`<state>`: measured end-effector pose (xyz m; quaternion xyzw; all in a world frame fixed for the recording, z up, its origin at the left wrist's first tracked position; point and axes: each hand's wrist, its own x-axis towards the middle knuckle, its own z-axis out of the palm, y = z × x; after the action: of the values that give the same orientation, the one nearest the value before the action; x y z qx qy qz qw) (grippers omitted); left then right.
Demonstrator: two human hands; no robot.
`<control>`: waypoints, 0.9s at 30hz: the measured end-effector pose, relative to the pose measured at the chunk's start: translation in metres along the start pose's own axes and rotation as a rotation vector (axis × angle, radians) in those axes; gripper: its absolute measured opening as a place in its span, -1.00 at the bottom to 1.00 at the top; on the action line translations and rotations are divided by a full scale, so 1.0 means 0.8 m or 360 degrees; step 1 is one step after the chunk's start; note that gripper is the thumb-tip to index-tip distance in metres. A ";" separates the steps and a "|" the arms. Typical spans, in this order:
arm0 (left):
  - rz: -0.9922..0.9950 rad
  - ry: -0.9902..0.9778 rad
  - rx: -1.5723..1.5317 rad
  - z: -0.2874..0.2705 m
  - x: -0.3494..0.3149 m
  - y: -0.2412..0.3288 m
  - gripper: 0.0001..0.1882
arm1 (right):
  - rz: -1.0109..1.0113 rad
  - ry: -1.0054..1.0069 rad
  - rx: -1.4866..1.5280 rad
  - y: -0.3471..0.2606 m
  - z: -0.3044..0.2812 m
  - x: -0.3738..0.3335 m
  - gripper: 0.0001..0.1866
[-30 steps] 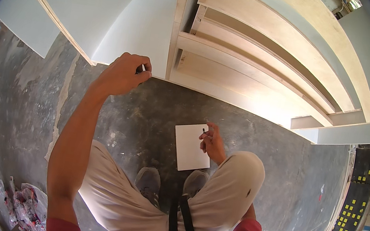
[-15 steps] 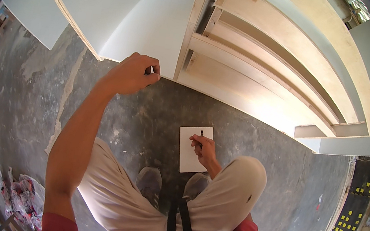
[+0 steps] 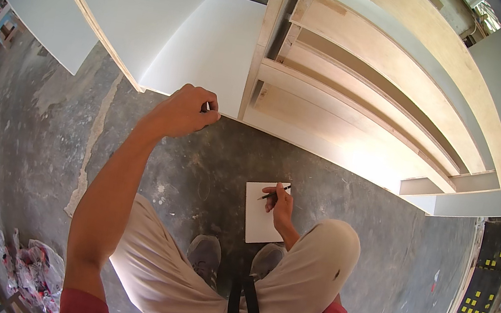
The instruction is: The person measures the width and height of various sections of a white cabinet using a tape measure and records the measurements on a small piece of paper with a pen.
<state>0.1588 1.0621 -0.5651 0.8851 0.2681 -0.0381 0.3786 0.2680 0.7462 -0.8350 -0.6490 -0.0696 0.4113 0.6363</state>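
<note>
The right hand (image 3: 282, 208) is bent closed around a dark pencil (image 3: 265, 196), gripping it between thumb and fingers with the pale tip directed to the left; whether that tip meets the surface below cannot be established. The hand and pencil are over the upper part of a white pad (image 3: 261, 227), which lies flat on the grey floor (image 3: 380, 239) just ahead of the person's shoes (image 3: 205, 256) and is partly covered by the hand. Whether the pad is paper or a thin board cannot be determined. The left hand (image 3: 187, 113) is raised, its fingers curled in and the thumb near the forefinger, with a small dark gap between them; whether it grasps anything cannot be told. It appears in front of the lower edge of a white panel (image 3: 213, 55); contact is not verifiable. The right forearm is partly hidden behind the right knee (image 3: 331, 245). Ahead and to the right stands a cabinet (image 3: 361, 28) with long pale wooden boards, its upper part cut off by the picture's edge and one lower section washed out by glare. At lower left is a heap of clear plastic (image 3: 32, 273), contents indistinct. At far right is a black strip with yellow squares (image 3: 469, 309), its surroundings hard to make out near the dark rim.
</note>
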 end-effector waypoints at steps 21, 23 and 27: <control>-0.0045 -0.0125 0.0055 0.000 -0.001 0.013 -0.75 | -0.0612 0.0122 -0.0649 0.016 0.037 -0.005 -0.85; -0.0021 -0.0132 0.0104 0.002 0.001 0.011 -0.76 | -0.0603 0.0097 -0.0659 0.014 0.037 -0.005 -0.84; -0.0004 -0.0128 0.0051 0.005 0.003 0.004 -0.78 | -0.0582 0.0036 -0.0680 0.009 0.042 -0.007 -0.84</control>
<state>0.1627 1.0585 -0.5667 0.8884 0.2531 -0.0785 0.3747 0.2399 0.7673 -0.8335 -0.7496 -0.2637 0.2584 0.5493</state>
